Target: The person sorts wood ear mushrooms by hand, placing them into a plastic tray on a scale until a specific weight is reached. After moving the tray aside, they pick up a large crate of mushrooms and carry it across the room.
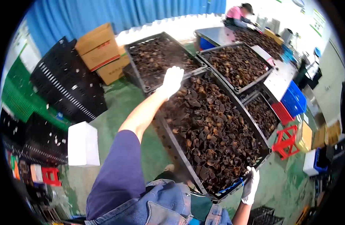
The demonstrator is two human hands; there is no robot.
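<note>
A large black plastic crate (175, 143) full of dark, curled wood ear mushrooms (213, 127) stands before me at waist height. My left hand (171, 81), in a white glove, is closed over the rim at its far left corner; the fingertips are partly hidden. At the near right corner, my right hand (250, 186), also white-gloved, has its fingers wrapped over the rim, beside a blue strip (232, 186) on the crate's near end. Beyond my left hand lies another filled crate (138, 66).
More filled crates stand at the right, one crate (238, 90) above another. A metal table (213, 35) carries loose mushrooms, with a person (238, 17) working behind it. Black crates (67, 82), cardboard boxes (97, 47) and a white box (83, 144) stand left; a red stool (286, 142) stands right.
</note>
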